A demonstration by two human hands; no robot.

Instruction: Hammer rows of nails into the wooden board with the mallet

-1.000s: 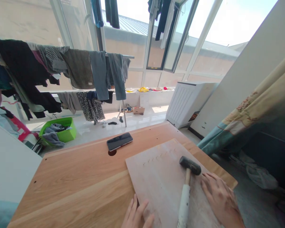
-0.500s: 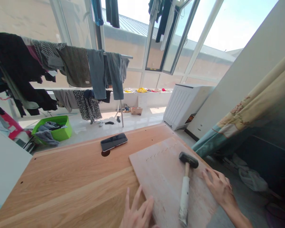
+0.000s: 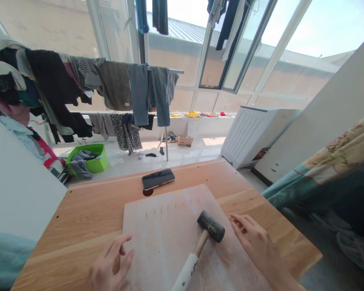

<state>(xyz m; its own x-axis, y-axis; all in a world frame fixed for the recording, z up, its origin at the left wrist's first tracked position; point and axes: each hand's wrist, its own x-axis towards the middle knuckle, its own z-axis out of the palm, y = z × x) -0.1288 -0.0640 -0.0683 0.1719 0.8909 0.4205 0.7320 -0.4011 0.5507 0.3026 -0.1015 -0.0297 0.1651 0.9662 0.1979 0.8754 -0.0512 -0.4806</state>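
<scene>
A pale wooden board (image 3: 157, 242) lies flat on the wooden tabletop, with a row of several nails (image 3: 168, 207) standing up near its far edge. On top of it rests a rubber mallet (image 3: 210, 226) with a black head, its white-wrapped handle slanting toward me; neither hand holds it. My left hand (image 3: 111, 262) is at the board's left edge, thumb and forefinger apart and slightly bent. Along the right edge is my right hand (image 3: 255, 242), fingers loosely bent and close to or touching the board. Both hands look open.
A phone (image 3: 158, 179) lies beyond the board, beside a dark round hole (image 3: 148, 192) in the tabletop. Past the table are a laundry rack (image 3: 166, 141), a green basin (image 3: 97, 163) and a white cabinet (image 3: 242, 133). A curtain (image 3: 315, 173) hangs at right.
The board has turned and shifted left on the table, carrying the mallet. My hands now sit at its two side edges; the right has left its top. The view has swung left.
</scene>
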